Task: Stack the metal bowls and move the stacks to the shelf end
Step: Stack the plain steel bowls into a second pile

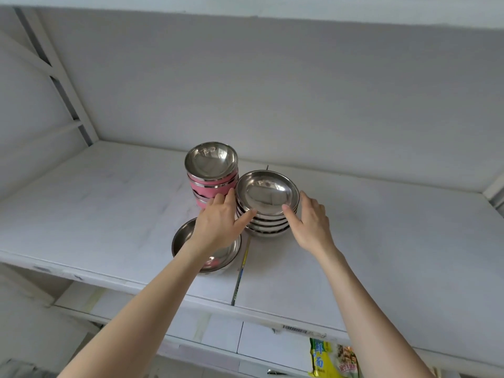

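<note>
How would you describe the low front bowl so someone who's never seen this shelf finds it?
On the white shelf board, two bowl stacks stand mid-shelf: a pink-sided steel stack at the back and an all-silver steel stack beside it. The wide steel bowl sits in front of the pink one, near the front edge, under the left hand. It alone sits low, not piled high.

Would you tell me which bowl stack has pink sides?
The taller stack behind the left hand; the lower stack by the right hand is all bare metal.
</note>
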Action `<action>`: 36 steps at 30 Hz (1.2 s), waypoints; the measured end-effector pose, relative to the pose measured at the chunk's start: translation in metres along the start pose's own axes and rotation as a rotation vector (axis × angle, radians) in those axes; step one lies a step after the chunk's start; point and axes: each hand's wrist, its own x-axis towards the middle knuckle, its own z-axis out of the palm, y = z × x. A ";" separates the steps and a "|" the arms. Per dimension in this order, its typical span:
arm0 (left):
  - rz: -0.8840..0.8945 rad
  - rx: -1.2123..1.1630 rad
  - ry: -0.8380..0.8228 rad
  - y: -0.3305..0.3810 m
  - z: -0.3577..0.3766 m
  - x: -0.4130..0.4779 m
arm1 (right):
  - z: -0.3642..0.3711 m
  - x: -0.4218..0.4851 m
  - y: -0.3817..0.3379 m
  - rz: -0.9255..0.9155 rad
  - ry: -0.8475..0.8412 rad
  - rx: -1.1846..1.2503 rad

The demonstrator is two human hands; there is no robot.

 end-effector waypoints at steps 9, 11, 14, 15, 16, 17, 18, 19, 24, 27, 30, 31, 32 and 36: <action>0.227 0.353 0.206 -0.021 -0.018 -0.066 | -0.011 -0.074 -0.018 -0.189 0.213 -0.357; 0.274 0.376 0.246 -0.029 -0.025 -0.082 | -0.009 -0.091 -0.023 -0.200 0.235 -0.424; 0.312 0.384 0.258 -0.041 -0.035 -0.107 | -0.004 -0.118 -0.035 -0.196 0.241 -0.474; 0.314 0.385 0.248 -0.045 -0.039 -0.116 | -0.001 -0.127 -0.040 -0.188 0.237 -0.483; 0.312 0.396 0.230 -0.050 -0.042 -0.125 | 0.001 -0.136 -0.045 -0.179 0.232 -0.491; 0.313 0.417 0.209 -0.056 -0.045 -0.133 | 0.005 -0.145 -0.050 -0.167 0.227 -0.496; 0.319 0.440 0.193 -0.062 -0.047 -0.140 | 0.008 -0.153 -0.055 -0.153 0.222 -0.499; 0.328 0.457 0.184 -0.068 -0.050 -0.147 | 0.012 -0.161 -0.060 -0.138 0.220 -0.499; 0.333 0.496 0.166 -0.100 -0.059 -0.170 | 0.036 -0.193 -0.083 -0.091 0.186 -0.490; 0.331 0.500 0.159 -0.118 -0.061 -0.175 | 0.050 -0.200 -0.095 -0.070 0.153 -0.475; 0.338 0.498 0.163 -0.131 -0.062 -0.166 | 0.062 -0.196 -0.104 -0.046 0.148 -0.451; 0.340 0.495 0.164 -0.134 -0.062 -0.161 | 0.064 -0.193 -0.106 -0.036 0.151 -0.440; 0.341 0.495 0.162 -0.137 -0.062 -0.154 | 0.067 -0.190 -0.107 -0.023 0.154 -0.425; 0.358 0.470 0.158 -0.141 -0.055 -0.120 | 0.078 -0.171 -0.107 0.030 0.159 -0.329</action>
